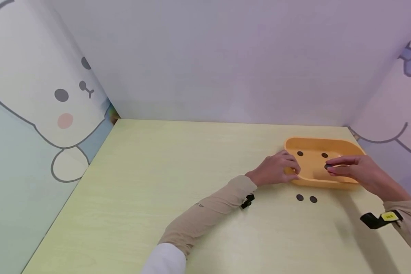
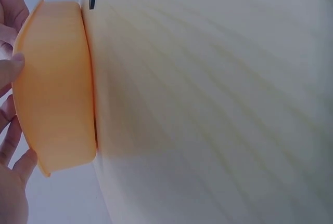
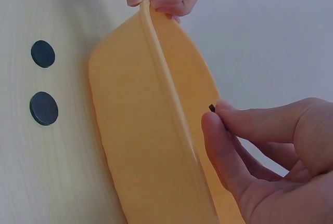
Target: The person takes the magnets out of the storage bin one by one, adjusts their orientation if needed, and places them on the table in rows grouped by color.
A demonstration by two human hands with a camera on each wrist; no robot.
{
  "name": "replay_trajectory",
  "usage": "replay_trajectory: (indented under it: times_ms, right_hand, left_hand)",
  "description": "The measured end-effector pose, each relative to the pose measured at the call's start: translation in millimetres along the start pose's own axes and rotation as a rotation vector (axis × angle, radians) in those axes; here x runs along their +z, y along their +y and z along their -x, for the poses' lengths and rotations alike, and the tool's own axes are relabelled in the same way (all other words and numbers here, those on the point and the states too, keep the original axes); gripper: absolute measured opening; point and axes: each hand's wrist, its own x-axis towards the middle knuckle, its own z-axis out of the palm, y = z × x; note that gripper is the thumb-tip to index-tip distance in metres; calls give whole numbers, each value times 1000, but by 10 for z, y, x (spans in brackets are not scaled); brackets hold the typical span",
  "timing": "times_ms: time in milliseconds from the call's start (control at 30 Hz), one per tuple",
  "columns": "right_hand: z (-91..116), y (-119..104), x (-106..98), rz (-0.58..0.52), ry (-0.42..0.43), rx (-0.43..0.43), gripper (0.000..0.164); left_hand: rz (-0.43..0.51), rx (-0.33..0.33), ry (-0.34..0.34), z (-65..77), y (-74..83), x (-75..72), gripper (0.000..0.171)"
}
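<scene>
An orange tray (image 1: 325, 184) with rounded ends and raised walls sits at the far right of the table. My left hand (image 1: 275, 167) grips its left end, thumb on the outer side and fingers over the rim. Above the tray's right part, my right hand (image 1: 363, 173) pinches a small dark disc (image 3: 212, 108) between thumb and fingertips. Two similar discs lie on the tray floor, a left disc (image 1: 300, 153) and a right disc (image 1: 324, 155). In front of the tray, a pair of dark discs (image 1: 306, 198) lies flat on the table, side by side.
The pale wooden table (image 1: 140, 182) stretches to the left and front. A plain wall (image 1: 209, 68) closes off the back, and panels with cartoon animals (image 1: 61, 114) stand at both sides. Each wrist carries a small black camera strap (image 1: 380, 220).
</scene>
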Motion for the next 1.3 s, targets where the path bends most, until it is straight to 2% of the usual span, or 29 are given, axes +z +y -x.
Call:
replay_trajectory:
  times_ms: [267,600,1000,1300]
  right_hand:
    - [64,3,7,-6,-4,17,27]
    - [121,17,48,-80,-15,-8,21]
    - [198,48,80,-160,-26,9,20]
    - [253,69,86,-268,-65,-26,22]
  left_hand:
    - [6,-6,-10,2,-24,25,13]
    - [0,0,3,10,-15,6,13]
    - [31,8,14,23,7,-20,12]
    - [25,4,13,21,23,-22,13]
